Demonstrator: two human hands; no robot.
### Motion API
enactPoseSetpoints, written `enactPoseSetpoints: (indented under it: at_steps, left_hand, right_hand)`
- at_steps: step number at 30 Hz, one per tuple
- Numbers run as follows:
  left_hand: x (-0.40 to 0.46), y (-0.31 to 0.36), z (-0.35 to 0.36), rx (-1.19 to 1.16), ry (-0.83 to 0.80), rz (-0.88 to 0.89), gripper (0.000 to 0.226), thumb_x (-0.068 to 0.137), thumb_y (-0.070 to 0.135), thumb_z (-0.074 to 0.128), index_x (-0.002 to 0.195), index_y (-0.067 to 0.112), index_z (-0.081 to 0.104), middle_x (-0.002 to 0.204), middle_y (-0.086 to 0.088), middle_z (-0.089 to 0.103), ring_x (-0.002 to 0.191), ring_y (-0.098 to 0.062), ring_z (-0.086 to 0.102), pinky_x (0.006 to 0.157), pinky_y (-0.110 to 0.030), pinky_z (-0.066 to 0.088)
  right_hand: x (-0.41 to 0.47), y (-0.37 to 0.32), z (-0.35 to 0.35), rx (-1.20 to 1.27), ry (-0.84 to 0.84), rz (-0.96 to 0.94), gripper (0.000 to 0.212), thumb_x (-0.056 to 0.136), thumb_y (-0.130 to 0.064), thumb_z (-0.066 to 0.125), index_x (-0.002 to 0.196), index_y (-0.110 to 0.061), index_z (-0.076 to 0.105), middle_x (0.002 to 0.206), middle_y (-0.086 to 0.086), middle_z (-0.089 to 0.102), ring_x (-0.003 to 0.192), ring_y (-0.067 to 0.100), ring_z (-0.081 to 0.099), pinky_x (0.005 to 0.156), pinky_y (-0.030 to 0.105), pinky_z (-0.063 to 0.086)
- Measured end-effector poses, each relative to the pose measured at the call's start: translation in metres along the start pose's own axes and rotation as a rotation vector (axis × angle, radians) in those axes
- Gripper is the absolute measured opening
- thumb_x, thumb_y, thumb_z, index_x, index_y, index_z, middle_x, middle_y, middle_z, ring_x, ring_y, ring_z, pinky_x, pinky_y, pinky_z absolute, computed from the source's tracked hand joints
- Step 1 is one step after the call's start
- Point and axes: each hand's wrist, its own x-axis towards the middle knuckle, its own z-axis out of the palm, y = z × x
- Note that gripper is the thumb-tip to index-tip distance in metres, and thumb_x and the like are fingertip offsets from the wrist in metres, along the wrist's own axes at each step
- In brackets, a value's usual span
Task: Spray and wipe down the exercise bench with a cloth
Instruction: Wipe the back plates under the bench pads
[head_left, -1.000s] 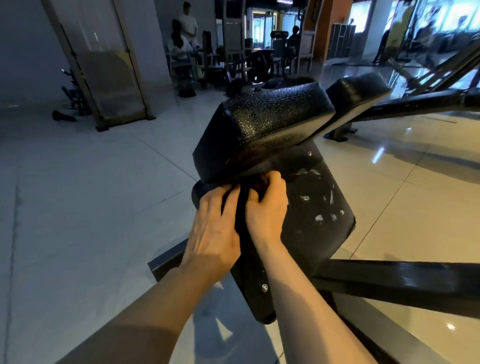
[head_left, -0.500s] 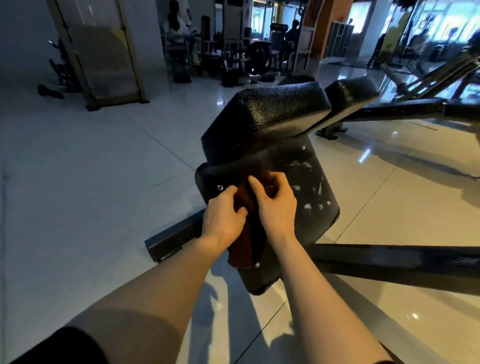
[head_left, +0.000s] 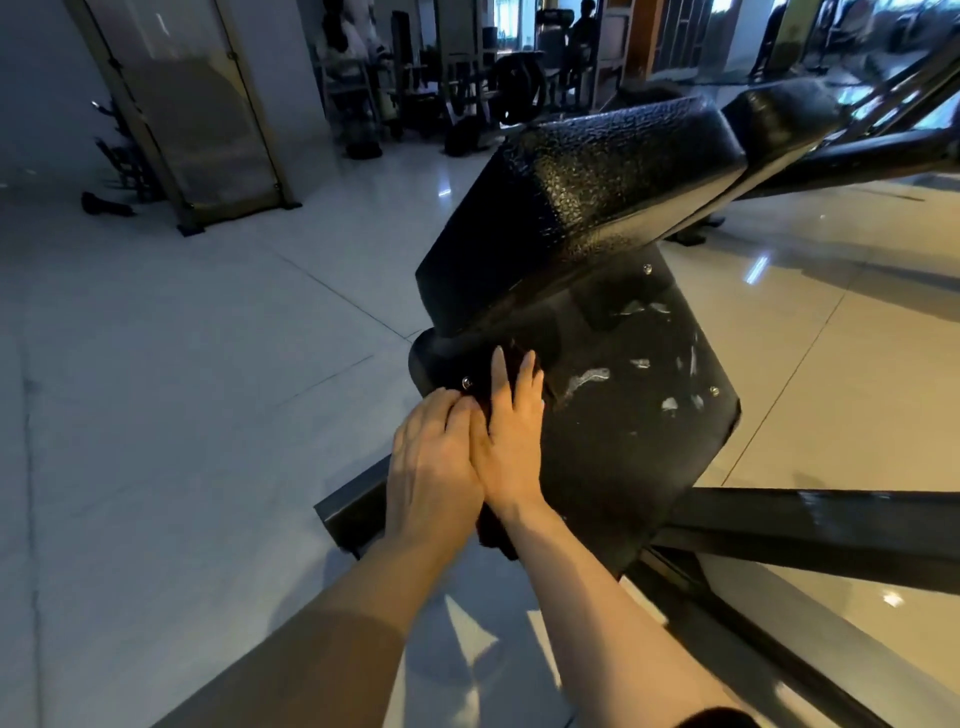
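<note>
Both hands lie flat side by side on the lower panel of the exercise bench (head_left: 613, 395): the right hand (head_left: 511, 441) presses with straight fingers on the dark cloth (head_left: 493, 525), barely seen under the palms, while the left hand (head_left: 431, 462) rests beside it, fingers bent at the tips. I judge the wipe goes best with even palm pressure, sweeping right toward the pale smears (head_left: 587, 376) that remain. Half a second ago the fingers were curled, bunching a plainly visible reddish cloth; now they are spread flat over it
</note>
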Motion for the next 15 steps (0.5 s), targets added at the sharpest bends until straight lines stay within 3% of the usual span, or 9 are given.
enactPoseSetpoints:
  at_steps: [4,9,11,15]
  left_hand:
    - [0.01,-0.014,0.008,0.051,-0.019,0.056,0.057,0.073,0.016,0.082,0.123,-0.003,0.061,0.119,-0.023,0.064,0.114,-0.037,0.061,0.094,-0.052,0.051]
    - [0.01,-0.015,0.012,0.128,-0.163,0.135,0.063,0.072,0.01,0.081,0.13,0.005,0.057,0.133,-0.016,0.058,0.129,-0.033,0.05,0.105,-0.049,0.043]
    - [0.01,-0.015,0.013,0.151,-0.15,0.15,0.059,0.071,0.004,0.08,0.126,0.004,0.061,0.134,-0.017,0.056,0.129,-0.033,0.049,0.107,-0.049,0.039]
    - [0.008,-0.013,0.015,0.163,-0.116,0.183,0.057,0.061,-0.007,0.075,0.117,-0.004,0.065,0.126,-0.023,0.059,0.119,-0.038,0.056,0.101,-0.052,0.042]
  right_hand:
    - [0.019,0.003,0.012,-0.212,0.067,-0.105,0.054,0.1,-0.032,0.043,0.151,-0.018,0.031,0.16,0.019,0.016,0.147,0.042,0.011,0.118,0.055,0.021]
    - [0.006,0.022,0.002,-0.222,0.064,-0.046,0.051,0.104,-0.033,0.028,0.154,-0.026,0.018,0.163,0.005,0.006,0.15,0.024,-0.003,0.122,0.044,0.003]
    - [-0.005,0.045,-0.007,-0.232,0.124,0.089,0.052,0.104,-0.035,0.026,0.154,-0.026,0.016,0.163,0.004,0.006,0.15,0.023,-0.002,0.122,0.045,0.004]
    - [-0.037,0.094,-0.026,-0.144,0.276,0.601,0.054,0.105,-0.031,0.031,0.155,-0.022,0.012,0.163,0.01,0.008,0.15,0.028,0.003,0.122,0.044,0.009]
